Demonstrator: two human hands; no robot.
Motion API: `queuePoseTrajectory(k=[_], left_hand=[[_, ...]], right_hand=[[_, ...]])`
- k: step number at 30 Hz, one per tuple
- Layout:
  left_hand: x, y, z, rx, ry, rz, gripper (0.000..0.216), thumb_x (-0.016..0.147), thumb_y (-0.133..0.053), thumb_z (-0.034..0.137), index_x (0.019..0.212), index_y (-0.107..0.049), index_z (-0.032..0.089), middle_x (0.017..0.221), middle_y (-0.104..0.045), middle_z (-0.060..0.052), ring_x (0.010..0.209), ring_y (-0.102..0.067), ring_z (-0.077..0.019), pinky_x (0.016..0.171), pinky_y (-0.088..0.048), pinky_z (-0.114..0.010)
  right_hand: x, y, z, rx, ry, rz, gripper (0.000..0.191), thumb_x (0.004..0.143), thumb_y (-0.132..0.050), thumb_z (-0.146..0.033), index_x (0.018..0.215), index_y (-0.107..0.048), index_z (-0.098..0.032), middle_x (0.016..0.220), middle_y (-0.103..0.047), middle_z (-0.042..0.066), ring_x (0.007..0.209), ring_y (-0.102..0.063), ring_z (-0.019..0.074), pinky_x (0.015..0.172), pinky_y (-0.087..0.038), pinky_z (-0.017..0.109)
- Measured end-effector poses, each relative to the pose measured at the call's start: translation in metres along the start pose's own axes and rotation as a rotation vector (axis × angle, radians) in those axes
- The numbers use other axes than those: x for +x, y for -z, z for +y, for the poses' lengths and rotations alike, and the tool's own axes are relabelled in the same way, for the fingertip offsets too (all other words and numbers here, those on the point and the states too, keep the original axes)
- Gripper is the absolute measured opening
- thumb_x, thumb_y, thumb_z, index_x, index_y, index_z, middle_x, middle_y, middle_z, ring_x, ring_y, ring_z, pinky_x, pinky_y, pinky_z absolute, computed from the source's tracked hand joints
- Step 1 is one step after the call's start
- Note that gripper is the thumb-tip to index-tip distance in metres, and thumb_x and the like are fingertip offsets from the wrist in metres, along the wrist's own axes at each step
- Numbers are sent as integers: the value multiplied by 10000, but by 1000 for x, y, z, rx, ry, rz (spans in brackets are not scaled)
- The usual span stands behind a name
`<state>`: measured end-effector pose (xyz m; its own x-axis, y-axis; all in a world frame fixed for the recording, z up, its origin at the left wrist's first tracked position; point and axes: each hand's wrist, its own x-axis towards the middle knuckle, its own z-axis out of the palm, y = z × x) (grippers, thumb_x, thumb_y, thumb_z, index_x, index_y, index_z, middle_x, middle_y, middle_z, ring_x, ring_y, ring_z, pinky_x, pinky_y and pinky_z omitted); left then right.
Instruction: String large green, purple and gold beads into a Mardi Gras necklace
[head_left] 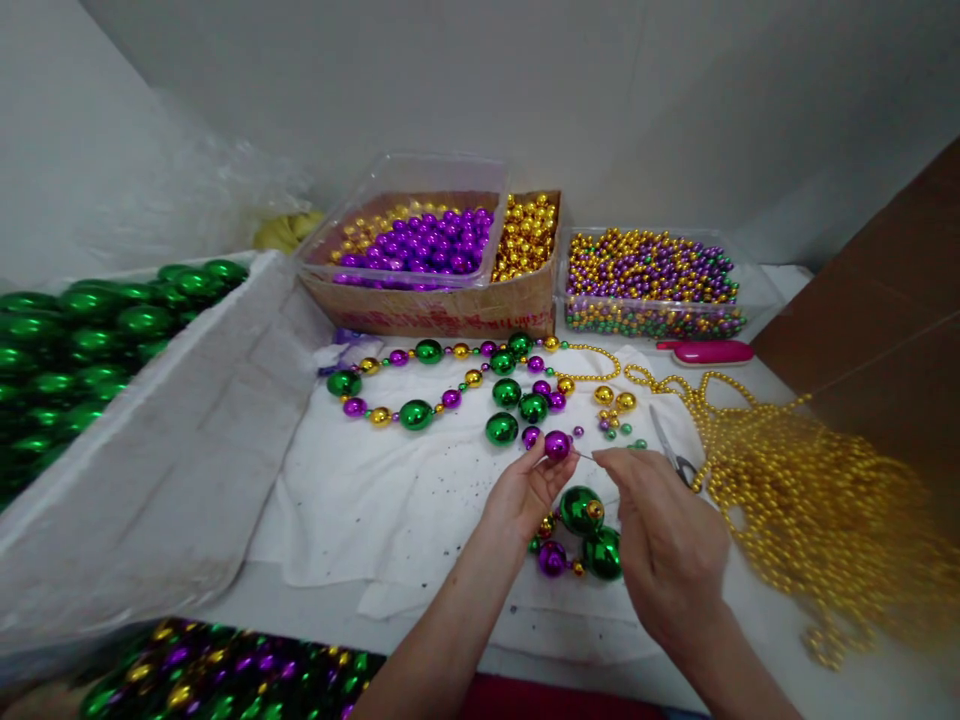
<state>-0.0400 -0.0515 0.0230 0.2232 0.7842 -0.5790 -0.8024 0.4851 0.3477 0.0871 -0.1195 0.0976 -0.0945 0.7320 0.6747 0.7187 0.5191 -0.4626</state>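
Note:
Between its fingertips my left hand (pixel 523 488) grips a shiny purple bead (pixel 557 445). My right hand (pixel 667 535) is closed on a thin needle (pixel 586 456), whose tip meets that bead's right side. Under and between the hands hang or lie strung beads, among them large green beads (pixel 581 510) and a purple one (pixel 552 559). Just beyond my left hand are loose green beads (pixel 502 429) and a few purple ones. Small gold beads (pixel 604 396) and tiny green ones lie past my right hand. Any thread on the needle is too fine to make out.
Behind lies a beaded necklace (pixel 416 414) on a white cloth (pixel 337 500). A cardboard box (pixel 420 308) and a clear bin (pixel 652 318) hold beads. Scissors (pixel 681 465), a pink-handled tool (pixel 712 352) and gold bead strands (pixel 817 510) are right; a white box (pixel 187 450) of green beads stands left.

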Motion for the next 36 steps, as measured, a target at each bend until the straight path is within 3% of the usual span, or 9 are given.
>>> queuePoseTrajectory(k=[7, 15, 28, 33, 36], left_hand=[[0, 5, -2, -11, -12, -49, 99, 854, -591, 172, 866, -624, 79, 758, -697, -84, 676, -676, -151, 673, -567, -244], [0, 2, -1, -5, -8, -31, 136, 870, -570, 184, 912, -624, 66, 731, -694, -85, 654, -674, -146, 657, -566, -234], [-3, -2, -2, -17, 5, -11, 136, 881, -536, 150, 917, -628, 58, 705, -694, -87, 633, -669, -146, 646, -561, -232], [-12, -7, -1, -11, 16, -64, 150, 880, -520, 144, 950, -634, 77, 739, -691, -77, 674, -661, -138, 625, -541, -208], [-18, -11, -2, 35, 19, -119, 174, 890, -509, 189, 976, -639, 111, 847, -695, -78, 752, -660, -148, 702, -538, -245]], right_hand=[[-1, -7, 1, -38, 35, 3, 279, 918, -355, -61, 1042, -600, -104, 937, -661, 118, 904, -625, 183, 707, -505, 275], [-4, -13, 4, -36, 60, 59, 272, 918, -374, -61, 1055, -605, -104, 941, -676, 122, 904, -634, 182, 718, -503, 269], [-9, -20, 8, 15, 34, 34, 289, 917, -365, -57, 1066, -609, -97, 955, -663, 130, 897, -630, 188, 726, -506, 295], [-23, -34, 16, 48, -59, 8, 310, 900, -394, -60, 1089, -625, -145, 968, -649, 108, 872, -626, 181, 715, -507, 299], [-34, -38, 22, 199, -236, -2, 292, 907, -411, -84, 1089, -626, -162, 930, -630, 85, 850, -615, 174, 729, -503, 296]])
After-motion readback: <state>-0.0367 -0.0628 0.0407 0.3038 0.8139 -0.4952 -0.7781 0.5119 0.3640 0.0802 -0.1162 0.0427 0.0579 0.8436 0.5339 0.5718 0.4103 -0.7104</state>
